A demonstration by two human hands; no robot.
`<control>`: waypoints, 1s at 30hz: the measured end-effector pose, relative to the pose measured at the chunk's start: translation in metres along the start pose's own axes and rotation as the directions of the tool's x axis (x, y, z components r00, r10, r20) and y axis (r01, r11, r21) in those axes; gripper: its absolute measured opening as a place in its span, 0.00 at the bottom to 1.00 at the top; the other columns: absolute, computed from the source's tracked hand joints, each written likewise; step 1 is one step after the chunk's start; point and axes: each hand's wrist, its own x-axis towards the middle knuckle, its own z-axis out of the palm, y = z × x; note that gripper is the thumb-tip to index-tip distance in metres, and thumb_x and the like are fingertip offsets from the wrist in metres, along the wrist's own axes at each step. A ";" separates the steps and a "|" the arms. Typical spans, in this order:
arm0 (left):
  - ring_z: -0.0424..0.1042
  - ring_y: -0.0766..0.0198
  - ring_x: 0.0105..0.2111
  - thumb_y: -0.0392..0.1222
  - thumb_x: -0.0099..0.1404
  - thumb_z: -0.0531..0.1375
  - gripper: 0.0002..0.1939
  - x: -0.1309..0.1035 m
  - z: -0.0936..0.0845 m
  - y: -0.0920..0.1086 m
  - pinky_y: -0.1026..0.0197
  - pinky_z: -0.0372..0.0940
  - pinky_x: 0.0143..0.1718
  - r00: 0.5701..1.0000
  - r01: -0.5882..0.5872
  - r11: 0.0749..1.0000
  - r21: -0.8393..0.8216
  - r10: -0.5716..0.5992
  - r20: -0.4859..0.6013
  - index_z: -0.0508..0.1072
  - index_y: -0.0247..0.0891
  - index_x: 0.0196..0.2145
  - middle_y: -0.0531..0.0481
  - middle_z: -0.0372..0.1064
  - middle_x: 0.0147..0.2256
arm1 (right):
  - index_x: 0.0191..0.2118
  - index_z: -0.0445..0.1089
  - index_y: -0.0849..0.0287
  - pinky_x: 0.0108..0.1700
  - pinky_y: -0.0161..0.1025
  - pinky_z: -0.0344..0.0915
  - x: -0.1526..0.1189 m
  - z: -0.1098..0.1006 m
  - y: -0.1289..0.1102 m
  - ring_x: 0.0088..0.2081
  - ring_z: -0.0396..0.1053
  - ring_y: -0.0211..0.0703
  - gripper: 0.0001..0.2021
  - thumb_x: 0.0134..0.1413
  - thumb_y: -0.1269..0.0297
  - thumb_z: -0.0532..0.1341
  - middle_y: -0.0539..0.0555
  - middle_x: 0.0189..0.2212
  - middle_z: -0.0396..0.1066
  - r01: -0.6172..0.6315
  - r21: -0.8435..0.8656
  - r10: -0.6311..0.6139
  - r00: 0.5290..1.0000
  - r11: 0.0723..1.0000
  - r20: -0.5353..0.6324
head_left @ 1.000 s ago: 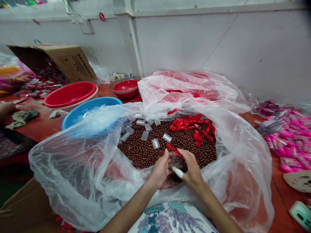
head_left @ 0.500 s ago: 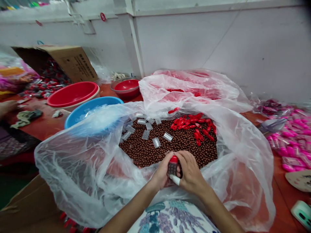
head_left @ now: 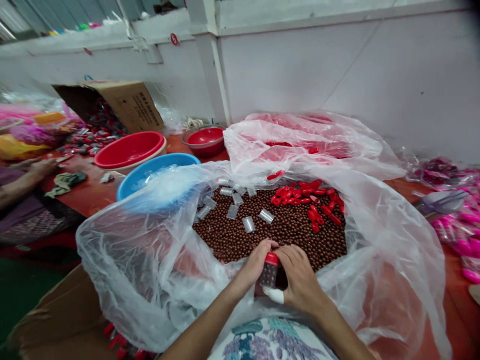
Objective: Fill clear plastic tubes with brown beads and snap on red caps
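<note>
A small clear container (head_left: pixel 268 276) packed with brown balls and topped by a red cap stands roughly upright between my hands. My left hand (head_left: pixel 255 264) closes on its left side. From the right, my right hand (head_left: pixel 302 275) curls round it, its white-wrapped thumb (head_left: pixel 274 295) against the lower end. Just beyond lies a bed of brown chocolate-like balls (head_left: pixel 228 240) inside a clear plastic bag (head_left: pixel 150 285). Several clear empty tubes (head_left: pixel 248 224) lie on the balls at the left, and several red plastic pieces (head_left: pixel 300 191) at the right.
A blue basin (head_left: pixel 161 162) and a red basin (head_left: pixel 129 149) stand at the left, before a cardboard box (head_left: pixel 138 107) spilling filled containers. Another person's arm (head_left: pixel 28 180) rests at the far left. Behind is a bag of red parts (head_left: pixel 300 130); pink items (head_left: pixel 459 240) lie right.
The view has swung left, so the scene sits further right. Both hands remain around the capped container, the right hand's fingers slightly shifted.
</note>
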 end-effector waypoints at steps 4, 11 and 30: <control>0.66 0.61 0.39 0.51 0.64 0.47 0.18 0.025 -0.040 0.015 0.60 0.58 0.43 0.955 -0.106 0.776 0.622 0.253 -0.154 0.68 0.38 0.41 0.47 0.67 0.37 | 0.59 0.52 0.58 0.56 0.55 0.49 -0.005 0.002 -0.009 0.52 0.57 0.55 0.40 0.40 0.50 0.64 0.60 0.49 0.62 0.003 0.084 -0.018 0.985 0.996 0.171; 0.68 0.56 0.40 0.48 0.59 0.56 0.22 0.066 -0.065 0.002 0.59 0.59 0.41 0.932 0.183 0.423 0.887 0.212 -0.293 0.64 0.35 0.48 0.42 0.68 0.39 | 0.49 0.65 0.53 0.47 0.41 0.62 0.004 -0.001 0.032 0.44 0.64 0.43 0.19 0.52 0.75 0.53 0.54 0.42 0.66 -0.202 0.053 0.199 0.978 0.978 0.057; 0.64 0.68 0.20 0.35 0.41 0.64 0.11 0.098 -0.053 -0.016 0.66 0.58 0.23 0.995 0.099 0.964 0.248 -0.094 -0.030 0.69 0.34 0.27 0.56 0.65 0.19 | 0.48 0.67 0.58 0.40 0.40 0.57 0.048 -0.033 0.133 0.38 0.65 0.48 0.17 0.52 0.71 0.54 0.58 0.36 0.70 -0.404 -0.493 0.383 0.912 0.771 -0.147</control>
